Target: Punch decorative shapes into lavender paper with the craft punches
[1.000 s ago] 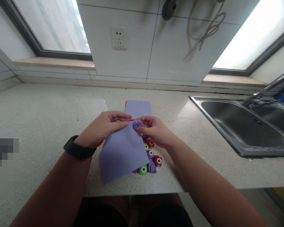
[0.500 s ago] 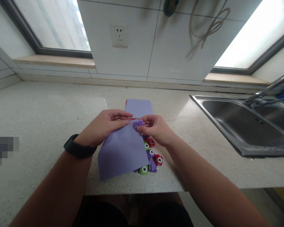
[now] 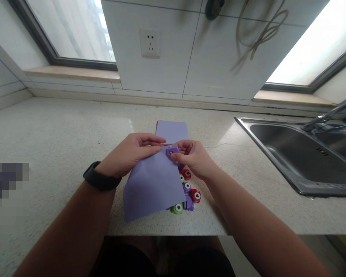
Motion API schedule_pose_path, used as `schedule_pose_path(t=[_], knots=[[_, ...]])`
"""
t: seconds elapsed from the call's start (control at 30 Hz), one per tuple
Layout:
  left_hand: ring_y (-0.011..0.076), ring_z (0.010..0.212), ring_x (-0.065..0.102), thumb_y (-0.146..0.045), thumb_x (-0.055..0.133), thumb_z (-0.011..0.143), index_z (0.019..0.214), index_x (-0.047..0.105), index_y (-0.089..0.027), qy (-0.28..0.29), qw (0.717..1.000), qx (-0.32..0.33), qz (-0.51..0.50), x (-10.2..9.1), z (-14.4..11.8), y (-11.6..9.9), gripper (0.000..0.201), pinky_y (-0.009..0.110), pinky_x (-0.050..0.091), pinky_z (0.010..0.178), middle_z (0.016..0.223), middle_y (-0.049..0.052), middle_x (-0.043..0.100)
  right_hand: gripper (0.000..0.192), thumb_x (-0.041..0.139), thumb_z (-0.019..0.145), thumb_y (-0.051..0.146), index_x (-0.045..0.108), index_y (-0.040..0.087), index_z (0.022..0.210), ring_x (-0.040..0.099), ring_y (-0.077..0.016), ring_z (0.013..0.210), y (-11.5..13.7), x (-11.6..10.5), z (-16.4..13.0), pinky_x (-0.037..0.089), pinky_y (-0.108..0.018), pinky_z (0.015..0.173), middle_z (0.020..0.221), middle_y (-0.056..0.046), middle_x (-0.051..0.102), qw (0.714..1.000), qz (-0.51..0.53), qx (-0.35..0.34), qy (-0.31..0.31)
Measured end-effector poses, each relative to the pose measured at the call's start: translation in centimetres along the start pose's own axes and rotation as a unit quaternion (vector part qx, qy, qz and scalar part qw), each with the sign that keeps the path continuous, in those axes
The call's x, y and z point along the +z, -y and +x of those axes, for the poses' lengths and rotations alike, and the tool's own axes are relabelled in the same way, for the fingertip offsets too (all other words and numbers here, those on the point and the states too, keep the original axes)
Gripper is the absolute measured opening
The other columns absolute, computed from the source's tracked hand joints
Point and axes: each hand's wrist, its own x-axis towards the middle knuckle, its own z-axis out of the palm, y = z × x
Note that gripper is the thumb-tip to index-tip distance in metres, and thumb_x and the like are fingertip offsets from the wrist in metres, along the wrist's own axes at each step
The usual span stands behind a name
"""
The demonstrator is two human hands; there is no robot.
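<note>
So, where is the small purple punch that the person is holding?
In the head view, the purple punch sits at centre, pinched in the right hand on the top corner of the purple paper, which the left hand holds.

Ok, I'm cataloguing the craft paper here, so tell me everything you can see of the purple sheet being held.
The purple sheet is plain lilac paper, matte and uncreased, held tilted above the countertop, its lower edge hanging near the counter's front edge. The left hand grips its upper edge from the left. At the top right corner the right hand pinches a small purple punch onto it. The sheet hides part of a cluster of small punches beneath.
</note>
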Motion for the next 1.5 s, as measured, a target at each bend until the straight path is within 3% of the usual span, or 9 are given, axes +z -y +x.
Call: schedule_pose_path(t=[0.23, 0.4, 0.67, 0.97, 1.13, 1.3, 1.5], knots=[[0.0249, 0.106, 0.073, -0.033, 0.083, 0.082, 0.112, 0.078, -0.019, 0.004, 1.000, 0.022, 0.017, 0.3, -0.2, -0.5, 0.034, 0.040, 0.053, 0.102, 0.109, 0.010, 0.079, 0.035, 0.093, 0.066, 0.027, 0.072, 0.015, 0.092, 0.064, -0.0100, 0.059, -0.2, 0.0, 0.2, 0.051, -0.023, 0.054, 0.073, -0.001, 0.072, 1.000, 0.009, -0.014, 0.015], [0.0273, 0.106, 0.073, -0.035, 0.085, 0.079, 0.105, 0.080, -0.019, -0.015, 0.993, 0.073, 0.094, 0.6, -0.2, -0.7, 0.030, 0.042, 0.055, 0.103, 0.109, 0.010, 0.079, 0.036, 0.090, 0.070, 0.021, 0.069, 0.018, 0.098, 0.066, -0.0109, 0.063, -0.1, 0.1, -0.1, 0.056, -0.026, 0.062, 0.076, 0.001, 0.071, 0.997, -0.013, -0.067, 0.032], [0.0255, 0.102, 0.073, -0.038, 0.087, 0.076, 0.110, 0.080, -0.024, -0.049, 0.958, 0.150, 0.238, 0.7, -0.3, -0.8, 0.037, 0.040, 0.056, 0.098, 0.114, 0.007, 0.078, 0.035, 0.087, 0.074, 0.021, 0.069, 0.019, 0.105, 0.073, -0.0144, 0.084, -0.4, 0.1, -0.3, 0.061, -0.030, 0.079, 0.100, -0.005, 0.077, 0.987, -0.050, -0.151, 0.025], [0.0253, 0.107, 0.073, -0.035, 0.085, 0.079, 0.107, 0.082, -0.024, -0.040, 0.972, 0.107, 0.204, 0.7, -0.4, -1.1, 0.031, 0.038, 0.054, 0.102, 0.111, 0.005, 0.080, 0.042, 0.095, 0.064, 0.027, 0.071, 0.018, 0.098, 0.072, -0.0142, 0.073, 0.1, 0.1, -0.2, 0.061, -0.028, 0.069, 0.085, -0.002, 0.076, 0.996, -0.026, -0.075, 0.037], [0.0268, 0.106, 0.073, -0.035, 0.084, 0.079, 0.110, 0.080, -0.021, -0.012, 0.982, 0.076, 0.170, 0.7, -0.4, -1.0, 0.034, 0.043, 0.054, 0.103, 0.111, 0.008, 0.080, 0.041, 0.094, 0.066, 0.031, 0.071, 0.016, 0.096, 0.071, -0.0135, 0.067, 0.6, 0.1, -0.3, 0.059, -0.026, 0.061, 0.078, -0.002, 0.075, 0.997, -0.053, -0.041, 0.043], [0.0266, 0.109, 0.073, -0.035, 0.087, 0.077, 0.106, 0.081, -0.021, 0.002, 0.990, 0.068, 0.124, 0.7, -0.5, -1.0, 0.032, 0.040, 0.055, 0.103, 0.111, 0.008, 0.080, 0.040, 0.094, 0.067, 0.033, 0.072, 0.016, 0.096, 0.070, -0.0136, 0.066, 0.6, 0.1, -0.3, 0.057, -0.026, 0.059, 0.077, -0.002, 0.075, 0.998, -0.046, -0.015, 0.039], [0.0252, 0.107, 0.074, -0.038, 0.083, 0.082, 0.119, 0.077, -0.021, 0.028, 0.993, 0.027, 0.108, -0.3, -0.6, -1.3, 0.041, 0.038, 0.056, 0.100, 0.111, 0.008, 0.080, 0.037, 0.093, 0.069, 0.033, 0.072, 0.016, 0.095, 0.070, -0.0136, 0.067, 0.6, 0.0, -0.3, 0.057, -0.025, 0.060, 0.078, -0.002, 0.075, 0.998, -0.051, -0.012, 0.041]])
